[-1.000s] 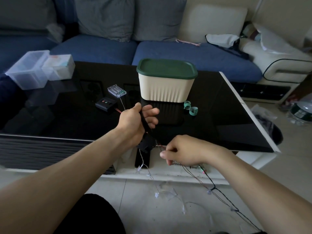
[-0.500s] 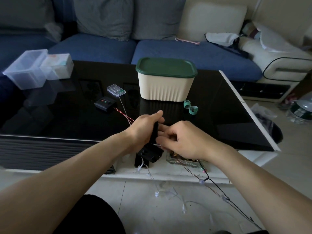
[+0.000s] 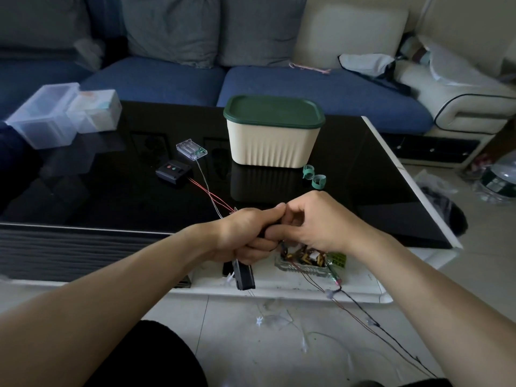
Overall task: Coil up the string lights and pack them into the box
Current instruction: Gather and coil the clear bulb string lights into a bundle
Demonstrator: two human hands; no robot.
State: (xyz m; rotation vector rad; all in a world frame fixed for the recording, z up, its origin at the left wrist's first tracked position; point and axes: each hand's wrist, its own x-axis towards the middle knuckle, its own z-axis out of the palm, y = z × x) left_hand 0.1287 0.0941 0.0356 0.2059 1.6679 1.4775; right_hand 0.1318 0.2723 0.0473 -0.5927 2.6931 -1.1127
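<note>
Coiled string lights gripped in left hand; wire pinched by right hand, near edge of surface. Loops best kept even, slack fed gently; box far, lidded

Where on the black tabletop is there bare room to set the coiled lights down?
Free: the right stretch between the cream box and the white table edge, and the near-left glass before the black controller. Crowded: around the clear battery case, green clips and both hands.
</note>
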